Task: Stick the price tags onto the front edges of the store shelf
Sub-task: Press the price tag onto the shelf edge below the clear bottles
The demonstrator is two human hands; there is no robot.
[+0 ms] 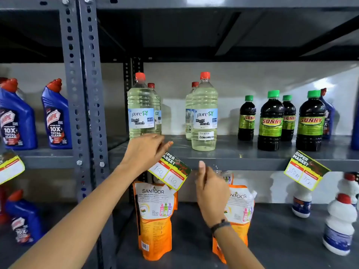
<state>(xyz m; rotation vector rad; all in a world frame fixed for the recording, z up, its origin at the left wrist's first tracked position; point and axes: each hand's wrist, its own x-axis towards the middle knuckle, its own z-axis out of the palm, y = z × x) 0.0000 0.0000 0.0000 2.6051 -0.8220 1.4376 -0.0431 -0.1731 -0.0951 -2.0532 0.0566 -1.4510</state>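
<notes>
A yellow, red and green price tag point(171, 175) marked 160 and 110 hangs tilted against the grey front edge of the middle shelf point(242, 164). My left hand point(143, 150) grips the tag's top corner at that edge. My right hand point(209, 191) is just right of the tag, thumb up and fingers curled. It seems to pinch a small strip of clear tape point(216, 168). A second price tag point(305, 169) is stuck to the same edge further right. A third price tag point(9, 167) hangs on the neighbouring rack's edge at far left.
On the middle shelf stand liquid bleach bottles point(204, 117), dark Sunny bottles point(271, 123) and blue Harpic bottles point(56, 117). Below are orange Santoor pouches point(155, 216) and white bottles point(340, 220). A perforated grey upright point(85, 94) divides the racks.
</notes>
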